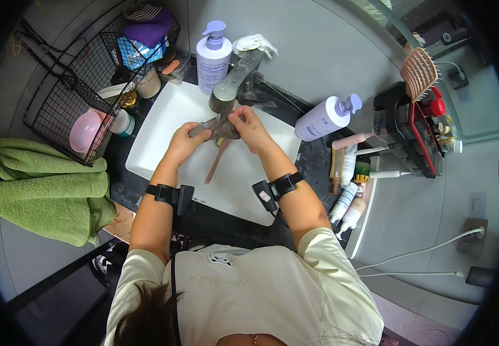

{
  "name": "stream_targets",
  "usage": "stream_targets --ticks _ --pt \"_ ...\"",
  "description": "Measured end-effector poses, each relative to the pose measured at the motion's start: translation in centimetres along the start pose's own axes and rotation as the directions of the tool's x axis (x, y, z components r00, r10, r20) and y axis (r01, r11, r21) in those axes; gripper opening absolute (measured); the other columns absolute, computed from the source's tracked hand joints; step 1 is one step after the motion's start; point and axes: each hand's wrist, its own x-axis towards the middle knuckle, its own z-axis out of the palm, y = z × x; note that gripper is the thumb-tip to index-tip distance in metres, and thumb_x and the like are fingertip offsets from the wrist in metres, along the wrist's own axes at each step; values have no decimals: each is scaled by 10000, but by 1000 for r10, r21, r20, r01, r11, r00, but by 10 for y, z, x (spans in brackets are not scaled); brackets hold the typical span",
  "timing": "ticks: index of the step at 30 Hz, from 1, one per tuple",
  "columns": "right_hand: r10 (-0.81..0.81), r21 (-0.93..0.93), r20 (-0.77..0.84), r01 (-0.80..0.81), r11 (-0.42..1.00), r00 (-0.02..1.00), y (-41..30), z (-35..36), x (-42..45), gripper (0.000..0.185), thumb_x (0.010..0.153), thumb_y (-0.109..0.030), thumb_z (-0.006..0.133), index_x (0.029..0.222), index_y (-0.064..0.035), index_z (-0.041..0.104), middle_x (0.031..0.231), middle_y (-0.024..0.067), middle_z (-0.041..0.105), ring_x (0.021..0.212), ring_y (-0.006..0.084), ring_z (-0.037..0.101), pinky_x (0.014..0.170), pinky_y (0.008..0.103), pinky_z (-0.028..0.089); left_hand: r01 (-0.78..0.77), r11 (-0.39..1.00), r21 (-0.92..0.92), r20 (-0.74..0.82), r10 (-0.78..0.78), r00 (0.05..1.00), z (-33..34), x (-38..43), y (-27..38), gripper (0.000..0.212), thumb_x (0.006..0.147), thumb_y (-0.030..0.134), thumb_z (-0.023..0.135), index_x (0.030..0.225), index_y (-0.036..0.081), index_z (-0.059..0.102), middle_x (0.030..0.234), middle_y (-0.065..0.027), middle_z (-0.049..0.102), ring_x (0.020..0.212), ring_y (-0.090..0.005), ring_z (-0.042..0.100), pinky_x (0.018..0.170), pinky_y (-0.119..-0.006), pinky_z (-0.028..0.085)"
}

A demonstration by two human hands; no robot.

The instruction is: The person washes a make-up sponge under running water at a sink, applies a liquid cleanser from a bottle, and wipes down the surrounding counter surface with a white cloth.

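Note:
Both my hands are over a white washbasin (pixel 241 194), just below the metal faucet (pixel 236 82). A small greyish, partly see-through object (pixel 221 129), whose exact kind I cannot make out, is held between them. My left hand (pixel 189 140) pinches its left end between thumb and fingers. On its right end, my right hand (pixel 251 127) has the thumb on top and the fingers behind. Water seems to run from the spout onto it. Below the hands a slim pink handle (pixel 216 164) lies in the basin, its upper end partly hidden by the object.
Two lavender pump bottles (pixel 213 65) (pixel 323 119) flank the faucet, with a white cloth (pixel 254 44) draped behind it. At left are a black wire basket (pixel 65 101), a pink bowl (pixel 86 129) and a green towel (pixel 59 194). Tubes (pixel 344 202) and a black organizer (pixel 398 134) stand right.

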Motion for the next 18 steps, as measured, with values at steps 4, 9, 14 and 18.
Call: stream_targets --ticks 4,9,14,18 --pt "46 208 -207 -2 978 977 17 23 4 125 883 -161 553 926 -74 475 830 47 525 735 113 499 613 242 417 243 948 -203 -118 -270 955 17 -4 17 421 849 284 604 1166 41 470 1059 -102 535 932 -175 526 834 -312 441" --pt "-346 -190 -125 319 928 930 14 77 -19 163 856 -183 559 949 -72 483 841 105 533 728 180 526 658 284 427 438 419 -795 280 -388 878 26 -2 5 468 908 362 445 1264 71 359 1236 -173 423 1103 -262 445 913 -454 399" --pt "-136 -687 -197 -38 726 971 -13 66 -10 275 869 -306 496 818 -43 559 857 196 539 806 360 540 709 427 435 390 520 -760 163 -428 889 53 -4 16 291 945 364 365 1056 116 471 1028 -84 526 883 -204 503 705 -357 399" --pt "-366 -751 -298 20 660 881 20 52 11 250 870 -284 479 841 -46 551 785 168 607 794 360 575 674 446 436 423 595 -684 85 -511 856 55 1 24 292 942 383 386 1052 139 502 958 -48 552 775 -169 505 591 -293 390"
